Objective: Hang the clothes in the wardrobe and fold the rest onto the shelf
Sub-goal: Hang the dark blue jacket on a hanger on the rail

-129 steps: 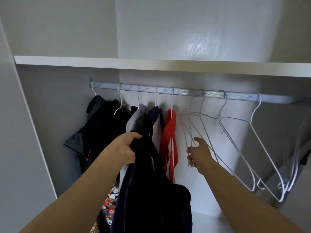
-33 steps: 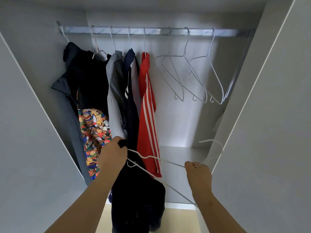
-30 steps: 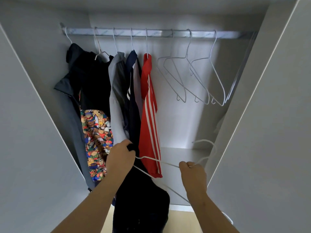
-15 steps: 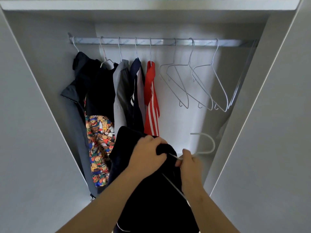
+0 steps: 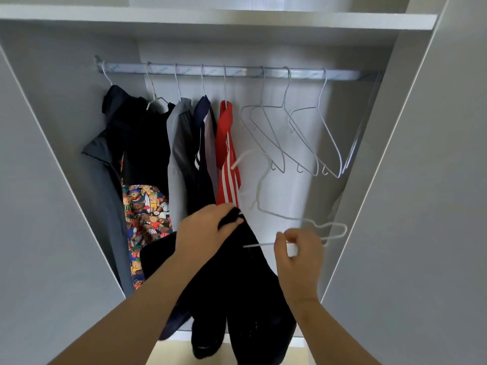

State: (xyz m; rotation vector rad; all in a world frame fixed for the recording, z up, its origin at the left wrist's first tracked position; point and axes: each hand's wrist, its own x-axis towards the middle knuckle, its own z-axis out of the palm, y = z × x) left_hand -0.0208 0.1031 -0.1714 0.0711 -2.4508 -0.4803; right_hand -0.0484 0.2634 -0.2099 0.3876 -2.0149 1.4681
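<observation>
1. Broadly, the wardrobe (image 5: 290,196) fills the view, with its shelf (image 5: 210,18) running across the top and the rail (image 5: 237,73) just below.
2. Hung clothes (image 5: 184,143) crowd the left half of the rail: a dark jacket, a bear-print piece, a grey one, a navy one, and a red one with white stripes at the right end of the row.
3. Nearer, the dark garment (image 5: 237,285) droops in long folds in front of that row and is not yet on a hanger. It looks soft and limp, so it would likely slump off thin wire. It is best held at the collar or shoulders and spread over both arms of a hanger.
4. Empty hangers (image 5: 283,106) sit on the right half of the rail.
5. One loose hanger (image 5: 259,245) of white wire is tilted just right of the garment, its hook pointing far-left toward the red piece. It looks thin, springy and probably slick, so a hold near the neck should steady it.
6. As for the hands, the left hand (image 5: 203,230) curls around the bunched top of the garment. The right hand (image 5: 297,254) pinches the loose hanger's lower bar.
7. Faint repeated print runs along the rail but is too small to read, and no clothing label is legible.
</observation>
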